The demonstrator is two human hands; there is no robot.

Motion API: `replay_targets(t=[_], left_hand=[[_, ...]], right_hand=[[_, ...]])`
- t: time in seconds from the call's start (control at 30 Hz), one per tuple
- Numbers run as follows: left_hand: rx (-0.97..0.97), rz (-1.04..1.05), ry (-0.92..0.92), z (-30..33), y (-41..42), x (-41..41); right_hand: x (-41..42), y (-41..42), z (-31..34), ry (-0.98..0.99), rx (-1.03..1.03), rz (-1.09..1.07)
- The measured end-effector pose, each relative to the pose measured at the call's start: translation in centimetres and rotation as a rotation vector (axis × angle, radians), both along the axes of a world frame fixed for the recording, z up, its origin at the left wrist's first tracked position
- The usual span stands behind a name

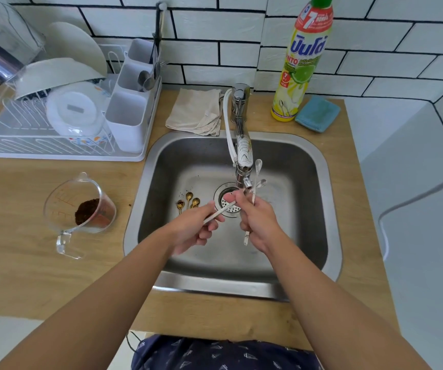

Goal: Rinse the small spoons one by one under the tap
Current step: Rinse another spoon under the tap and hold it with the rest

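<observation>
Over the steel sink (319,166), my left hand (192,231) grips the handle of a small white spoon (221,212) whose bowl end points toward the tap spout (244,180). My right hand (257,222) is closed around two or more white spoons (257,169) held upright, bowls up beside the spout, one handle sticking out below the hand. Its fingertips touch the tip of the left-hand spoon. Three small gold spoons (188,201) lie on the sink floor left of the drain (228,202). Whether water is running I cannot tell.
A measuring jug (79,206) with brown powder stands on the wooden counter at left. Behind it sits a dish rack (55,124) with bowls and a cutlery holder. A folded cloth (196,110), a detergent bottle (303,62) and a blue sponge (317,113) line the back.
</observation>
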State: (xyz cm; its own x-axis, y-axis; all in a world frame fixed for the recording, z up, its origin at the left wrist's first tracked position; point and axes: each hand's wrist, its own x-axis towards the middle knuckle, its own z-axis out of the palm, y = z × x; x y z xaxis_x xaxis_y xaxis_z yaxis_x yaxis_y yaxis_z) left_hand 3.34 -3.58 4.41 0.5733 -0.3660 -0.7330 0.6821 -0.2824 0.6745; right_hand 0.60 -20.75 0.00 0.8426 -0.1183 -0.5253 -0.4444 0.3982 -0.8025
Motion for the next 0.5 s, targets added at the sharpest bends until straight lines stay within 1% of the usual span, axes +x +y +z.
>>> replay_targets(t=[0.07, 0.13, 0.27, 0.3, 0.5], left_hand=[[0.007, -0.1, 0.014, 0.0, 0.3, 0.2], [0.028, -0.139, -0.015, 0.0, 0.3, 0.2], [0.088, -0.143, -0.107, -0.3, 0.2, -0.1], [0.106, -0.153, -0.123, -0.4, 0.1, -0.2], [0.185, -0.212, -0.2, -0.6, -0.3, -0.5]], right_hand=[[-0.2, 0.0, 0.0, -0.022, 0.012, 0.033], [-0.2, 0.1, 0.0, -0.016, 0.003, 0.044], [0.6, -0.6, -0.2, 0.06, -0.038, -0.143], [0.6, -0.6, -0.4, 0.069, -0.045, -0.162], [-0.8, 0.7, -0.6, 0.057, -0.068, 0.011]])
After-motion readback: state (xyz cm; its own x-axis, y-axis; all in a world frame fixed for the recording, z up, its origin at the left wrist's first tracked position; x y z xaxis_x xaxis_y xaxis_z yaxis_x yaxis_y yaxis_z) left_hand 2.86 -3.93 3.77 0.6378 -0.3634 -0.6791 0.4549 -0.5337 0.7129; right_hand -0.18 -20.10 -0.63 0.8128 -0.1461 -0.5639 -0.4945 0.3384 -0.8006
